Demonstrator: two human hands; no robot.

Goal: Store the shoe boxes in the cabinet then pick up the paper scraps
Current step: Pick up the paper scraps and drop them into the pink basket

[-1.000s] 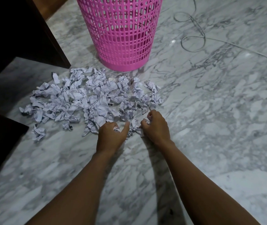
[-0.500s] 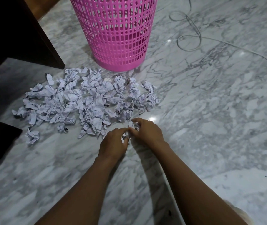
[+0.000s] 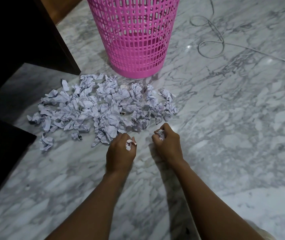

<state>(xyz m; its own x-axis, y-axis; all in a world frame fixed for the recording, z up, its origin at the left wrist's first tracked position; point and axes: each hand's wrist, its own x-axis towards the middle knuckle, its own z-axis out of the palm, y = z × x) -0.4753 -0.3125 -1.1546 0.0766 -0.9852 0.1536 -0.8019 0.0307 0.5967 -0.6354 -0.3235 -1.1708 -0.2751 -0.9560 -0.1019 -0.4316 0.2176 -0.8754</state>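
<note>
Several crumpled white paper scraps [image 3: 103, 108] lie in a wide pile on the marble floor. My left hand [image 3: 120, 153] is just below the pile's near edge, fingers curled round one small scrap [image 3: 129, 144]. My right hand [image 3: 167, 146] is a short way to the right of it, gripping another scrap [image 3: 160, 134] in its curled fingers. Both hands hover just above the floor. No shoe box is in view.
A pink plastic mesh basket [image 3: 134, 37] stands upright just beyond the pile. Dark wooden furniture [image 3: 17, 32] fills the left side. A thin grey cable [image 3: 211, 47] loops across the floor at the upper right. The grey-veined marble floor [image 3: 233, 135] stretches to the right.
Both hands closed on scraps at the pile's near edge, came together, then drew apart, each holding a scrap.
</note>
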